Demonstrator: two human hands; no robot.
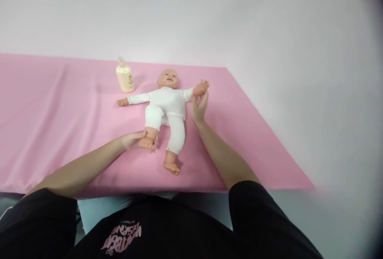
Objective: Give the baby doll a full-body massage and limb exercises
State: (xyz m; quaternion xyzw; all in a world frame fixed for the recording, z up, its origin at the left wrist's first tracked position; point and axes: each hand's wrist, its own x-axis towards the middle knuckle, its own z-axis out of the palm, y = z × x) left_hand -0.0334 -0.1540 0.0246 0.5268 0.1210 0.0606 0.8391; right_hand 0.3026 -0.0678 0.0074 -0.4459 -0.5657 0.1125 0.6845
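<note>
A baby doll (167, 100) with a white cloth body and bare plastic head, hands and feet lies on its back, head away from me. My left hand (133, 139) is closed around the doll's ankle on the left; its fingertips come out behind the foot (146, 142). My right hand (199, 108) grips the doll's forearm on the right, just below the doll's small hand (201, 87). That arm is stretched outward, and the other arm (139, 98) lies out to the left. The doll's other leg (176, 135) points towards me.
A pale yellow pump bottle (125, 78) stands upright left of the doll's head. A pink cover (248, 147) lies over the table, wrinkled on the left. Its right edge slants towards me, and a white wall (179, 15) rises behind.
</note>
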